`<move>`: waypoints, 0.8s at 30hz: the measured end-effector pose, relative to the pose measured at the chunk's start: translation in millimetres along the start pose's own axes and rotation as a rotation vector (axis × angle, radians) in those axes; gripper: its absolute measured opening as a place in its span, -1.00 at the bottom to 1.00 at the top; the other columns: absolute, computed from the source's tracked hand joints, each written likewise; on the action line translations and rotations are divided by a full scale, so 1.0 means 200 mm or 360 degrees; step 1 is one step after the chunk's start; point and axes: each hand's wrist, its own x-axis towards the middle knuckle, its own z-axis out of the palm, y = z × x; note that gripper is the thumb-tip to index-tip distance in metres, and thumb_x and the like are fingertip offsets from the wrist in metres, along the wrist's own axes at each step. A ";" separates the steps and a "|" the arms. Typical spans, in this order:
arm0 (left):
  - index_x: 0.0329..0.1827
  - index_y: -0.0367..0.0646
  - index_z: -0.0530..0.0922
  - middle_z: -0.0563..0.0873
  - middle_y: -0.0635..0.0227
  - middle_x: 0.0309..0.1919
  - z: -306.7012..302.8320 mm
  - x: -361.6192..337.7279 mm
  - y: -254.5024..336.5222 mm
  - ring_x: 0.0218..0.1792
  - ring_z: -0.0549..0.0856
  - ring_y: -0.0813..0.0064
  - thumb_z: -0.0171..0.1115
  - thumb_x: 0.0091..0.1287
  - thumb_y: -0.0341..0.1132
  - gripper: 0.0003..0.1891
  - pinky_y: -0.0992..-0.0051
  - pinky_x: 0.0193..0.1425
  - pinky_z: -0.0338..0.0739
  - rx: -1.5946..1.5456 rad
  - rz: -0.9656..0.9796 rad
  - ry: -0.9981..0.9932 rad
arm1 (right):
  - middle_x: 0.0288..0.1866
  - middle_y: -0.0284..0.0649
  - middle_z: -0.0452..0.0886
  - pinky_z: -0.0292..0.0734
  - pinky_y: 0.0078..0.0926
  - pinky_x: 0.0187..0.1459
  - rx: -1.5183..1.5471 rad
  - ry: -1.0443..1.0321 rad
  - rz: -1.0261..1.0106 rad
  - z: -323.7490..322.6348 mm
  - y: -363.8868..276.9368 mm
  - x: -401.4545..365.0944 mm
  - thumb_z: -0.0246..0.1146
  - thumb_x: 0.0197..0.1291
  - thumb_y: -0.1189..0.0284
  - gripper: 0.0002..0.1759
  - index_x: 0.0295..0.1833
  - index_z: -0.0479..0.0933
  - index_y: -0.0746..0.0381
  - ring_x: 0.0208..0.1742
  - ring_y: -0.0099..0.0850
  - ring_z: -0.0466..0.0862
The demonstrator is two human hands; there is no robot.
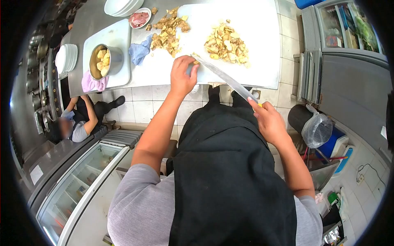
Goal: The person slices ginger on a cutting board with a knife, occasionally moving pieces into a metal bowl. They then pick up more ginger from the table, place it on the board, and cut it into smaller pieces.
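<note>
My right hand [269, 121] grips the handle of a long knife [223, 76], whose blade reaches up and left onto the white cutting board [262, 41]. My left hand [182, 74] rests at the board's near edge, fingers pinched on a small yellow piece [196, 62] by the blade tip. A heap of sliced pale pieces [226, 43] lies on the board. A pile of brown peelings [168, 33] sits to its left.
A metal pot [117, 59] with cut chunks stands on a second white board. Nearby are a blue cloth [138, 51], a pink cloth [92, 84], stacked plates [67, 57] and a dish of raw meat [139, 18]. Another person [82, 123] crouches at the left. A lined bin [312, 125] stands at the right.
</note>
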 end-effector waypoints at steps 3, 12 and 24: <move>0.13 -0.21 0.82 0.84 0.07 0.10 0.00 -0.01 -0.01 0.16 0.82 -0.03 0.61 0.37 -0.52 -0.71 0.13 0.29 0.75 -0.0013 0.0011 0.0012 | 0.00 -0.06 0.67 0.78 0.12 -0.05 -0.0100 0.0040 -0.0085 -0.03 0.01 -0.02 0.38 0.64 0.43 -0.32 0.78 0.61 -0.28 -0.09 0.09 0.83; 0.13 -0.21 0.82 0.85 0.05 0.09 0.00 -0.01 -0.02 0.14 0.82 -0.05 0.60 0.36 -0.53 -0.71 0.13 0.29 0.76 -0.0049 0.0066 0.0041 | 0.00 -0.03 0.69 0.77 0.13 -0.01 -0.0157 -0.0086 -0.0040 -0.16 -0.06 0.02 0.35 0.67 0.44 -0.35 0.76 0.62 -0.23 -0.08 0.14 0.83; 0.16 -0.23 0.80 0.83 0.03 0.15 -0.04 -0.01 -0.04 0.23 0.80 -0.07 0.50 0.42 -0.59 -0.72 0.13 0.38 0.72 -0.0014 0.0114 -0.0086 | -0.05 -0.05 0.68 0.68 0.03 0.12 0.0066 -0.0048 -0.0083 -0.06 0.02 0.25 0.32 0.72 0.42 -0.42 0.75 0.65 -0.13 0.03 0.04 0.77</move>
